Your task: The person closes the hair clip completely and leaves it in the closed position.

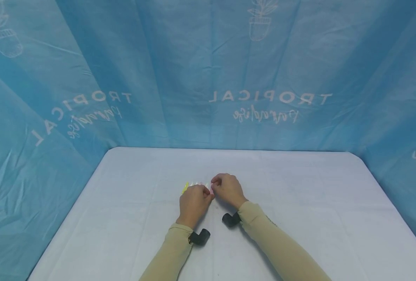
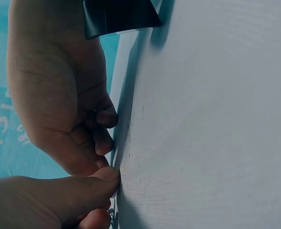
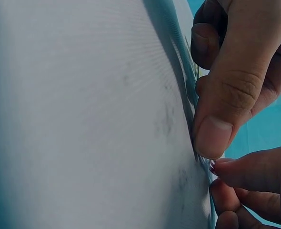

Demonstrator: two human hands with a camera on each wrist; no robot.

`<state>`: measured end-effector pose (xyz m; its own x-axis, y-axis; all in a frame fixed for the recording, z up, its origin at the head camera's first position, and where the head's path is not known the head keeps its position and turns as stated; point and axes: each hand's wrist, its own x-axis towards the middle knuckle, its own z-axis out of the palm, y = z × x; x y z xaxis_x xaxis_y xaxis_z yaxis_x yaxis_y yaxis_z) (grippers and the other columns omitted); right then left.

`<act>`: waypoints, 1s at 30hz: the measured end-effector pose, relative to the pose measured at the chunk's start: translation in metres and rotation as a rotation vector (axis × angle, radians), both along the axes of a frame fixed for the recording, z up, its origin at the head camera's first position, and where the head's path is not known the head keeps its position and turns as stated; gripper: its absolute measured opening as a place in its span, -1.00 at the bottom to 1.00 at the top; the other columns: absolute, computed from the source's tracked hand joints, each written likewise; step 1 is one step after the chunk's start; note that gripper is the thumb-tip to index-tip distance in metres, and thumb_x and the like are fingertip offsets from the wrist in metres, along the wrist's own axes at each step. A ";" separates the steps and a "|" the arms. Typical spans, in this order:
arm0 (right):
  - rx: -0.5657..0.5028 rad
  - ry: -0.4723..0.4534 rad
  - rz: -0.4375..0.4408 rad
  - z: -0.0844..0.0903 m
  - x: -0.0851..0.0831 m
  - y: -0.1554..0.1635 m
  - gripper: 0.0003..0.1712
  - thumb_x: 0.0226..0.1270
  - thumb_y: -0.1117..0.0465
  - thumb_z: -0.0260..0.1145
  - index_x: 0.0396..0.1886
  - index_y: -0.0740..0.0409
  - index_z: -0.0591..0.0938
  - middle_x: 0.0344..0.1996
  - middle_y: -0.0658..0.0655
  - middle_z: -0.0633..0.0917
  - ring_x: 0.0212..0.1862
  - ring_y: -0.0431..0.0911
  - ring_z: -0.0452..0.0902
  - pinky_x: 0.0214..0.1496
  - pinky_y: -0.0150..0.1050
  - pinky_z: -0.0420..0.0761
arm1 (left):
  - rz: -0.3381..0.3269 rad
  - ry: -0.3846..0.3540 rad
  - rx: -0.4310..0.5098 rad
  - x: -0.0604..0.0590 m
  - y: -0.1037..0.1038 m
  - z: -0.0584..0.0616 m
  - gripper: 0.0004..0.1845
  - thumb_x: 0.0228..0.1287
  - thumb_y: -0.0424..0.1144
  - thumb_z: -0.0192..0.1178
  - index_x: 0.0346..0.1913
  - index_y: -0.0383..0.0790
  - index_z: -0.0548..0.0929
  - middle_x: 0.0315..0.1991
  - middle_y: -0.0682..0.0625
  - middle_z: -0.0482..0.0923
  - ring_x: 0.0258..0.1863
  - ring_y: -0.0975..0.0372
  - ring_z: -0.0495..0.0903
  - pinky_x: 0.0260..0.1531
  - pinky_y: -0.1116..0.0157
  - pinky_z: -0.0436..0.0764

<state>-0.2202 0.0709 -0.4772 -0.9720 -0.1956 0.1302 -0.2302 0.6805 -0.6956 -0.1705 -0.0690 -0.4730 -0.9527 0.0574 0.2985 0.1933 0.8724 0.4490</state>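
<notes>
A small clear plastic piece (image 1: 196, 184) with a yellow end (image 1: 186, 187) lies flat on the white table (image 1: 299, 203), near its middle. My left hand (image 1: 205, 192) has its fingers curled and pinches the right end of the piece. My right hand (image 1: 215, 182) meets it there, thumb and fingers pinching the same end. In the left wrist view my left thumb (image 2: 97, 183) presses at the table surface below the curled right hand (image 2: 78, 119). From the right wrist, the right thumb (image 3: 212, 136) pushes down on the thin clear edge (image 3: 192, 83), with left fingertips (image 3: 226, 169) just below it.
Blue printed cloth (image 1: 208, 78) walls the table at the back and both sides. A black wrist camera (image 1: 200, 237) sits on each beige sleeve. Bare white tabletop extends all round the hands.
</notes>
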 end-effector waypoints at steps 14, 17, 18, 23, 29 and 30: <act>0.036 -0.012 0.004 0.000 0.001 -0.001 -0.86 0.18 0.28 0.36 -0.27 0.21 0.74 -0.50 -0.01 0.69 -0.42 -0.15 0.52 -0.31 -0.21 0.52 | 0.014 -0.042 0.018 0.000 0.000 0.002 -0.81 0.05 -0.13 0.55 -0.47 -0.13 0.75 -0.51 0.07 0.67 -0.51 0.23 0.62 -0.55 0.24 0.53; 0.046 -0.010 0.011 0.001 0.001 -0.001 -0.86 0.17 0.29 0.36 -0.27 0.21 0.74 -0.50 -0.01 0.69 -0.42 -0.14 0.51 -0.31 -0.21 0.52 | 0.019 -0.047 0.018 0.000 0.000 0.001 -0.81 0.05 -0.13 0.55 -0.47 -0.12 0.75 -0.51 0.08 0.66 -0.51 0.23 0.62 -0.54 0.23 0.53; 0.047 -0.010 0.014 0.001 0.001 -0.001 -0.86 0.17 0.29 0.36 -0.27 0.21 0.74 -0.50 -0.01 0.69 -0.42 -0.14 0.51 -0.31 -0.21 0.52 | 0.020 -0.047 0.018 0.000 0.000 0.001 -0.81 0.05 -0.13 0.55 -0.47 -0.12 0.75 -0.51 0.08 0.66 -0.50 0.22 0.62 -0.54 0.23 0.53; 0.039 -0.015 0.024 0.003 0.001 0.000 -0.86 0.16 0.30 0.36 -0.27 0.23 0.74 -0.49 0.01 0.69 -0.42 -0.13 0.51 -0.31 -0.20 0.52 | 0.020 -0.042 0.012 0.001 0.000 0.001 -0.81 0.05 -0.13 0.55 -0.46 -0.12 0.75 -0.51 0.08 0.66 -0.49 0.21 0.63 -0.54 0.23 0.52; 0.015 -0.024 0.035 0.003 0.001 0.003 -0.84 0.18 0.28 0.37 -0.24 0.21 0.74 -0.45 0.01 0.71 -0.38 -0.13 0.55 -0.23 -0.17 0.54 | 0.019 -0.028 0.028 0.002 -0.001 0.002 -0.82 0.04 -0.14 0.55 -0.46 -0.11 0.74 -0.51 0.09 0.65 -0.50 0.23 0.61 -0.54 0.23 0.51; 0.008 -0.024 0.036 0.004 0.001 0.004 -0.84 0.19 0.28 0.37 -0.23 0.21 0.74 -0.44 0.01 0.71 -0.36 -0.12 0.56 -0.20 -0.16 0.55 | 0.016 -0.024 0.036 0.002 -0.001 0.002 -0.82 0.04 -0.14 0.55 -0.46 -0.11 0.74 -0.51 0.09 0.65 -0.50 0.23 0.61 -0.54 0.23 0.51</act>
